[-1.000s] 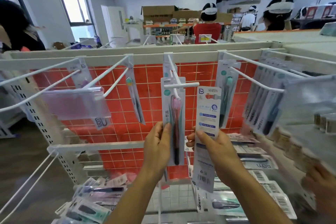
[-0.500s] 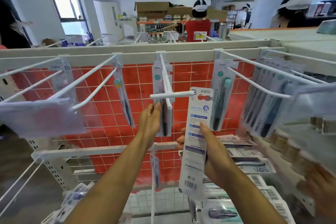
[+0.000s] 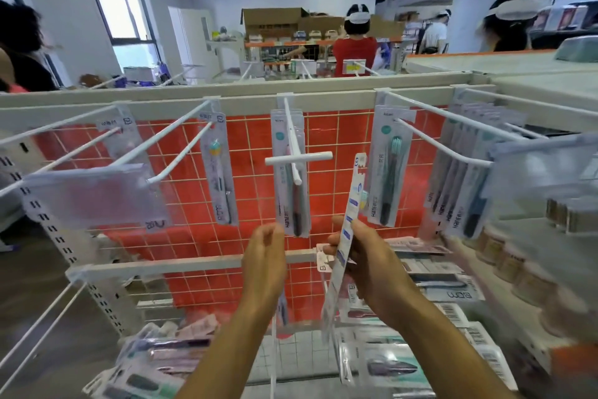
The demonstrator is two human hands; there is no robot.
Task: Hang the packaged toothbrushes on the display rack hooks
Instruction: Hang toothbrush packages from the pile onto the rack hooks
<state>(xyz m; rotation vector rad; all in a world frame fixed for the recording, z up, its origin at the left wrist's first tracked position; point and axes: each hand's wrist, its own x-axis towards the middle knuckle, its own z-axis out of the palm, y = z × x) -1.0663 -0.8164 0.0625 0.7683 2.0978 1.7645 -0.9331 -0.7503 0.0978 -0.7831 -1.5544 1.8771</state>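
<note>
Right hand [image 3: 365, 256] grips a toothbrush pack [image 3: 344, 236] (edge-on); left hand [image 3: 263, 256] fingers loosely curled, seemingly empty, below the centre hook [image 3: 296, 156]

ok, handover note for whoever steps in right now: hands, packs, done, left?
Left hand: empty, loosely curled below the centre hook, touching nothing.
Right hand: grips one packaged toothbrush, turned edge-on, its top just right of the centre hook and not yet threaded on.
Done: packs hang at the back of the centre hook, one on the hook to its right, a row on the far right.
Left: hang the held pack, then the loose packs on the lower shelf.
</note>
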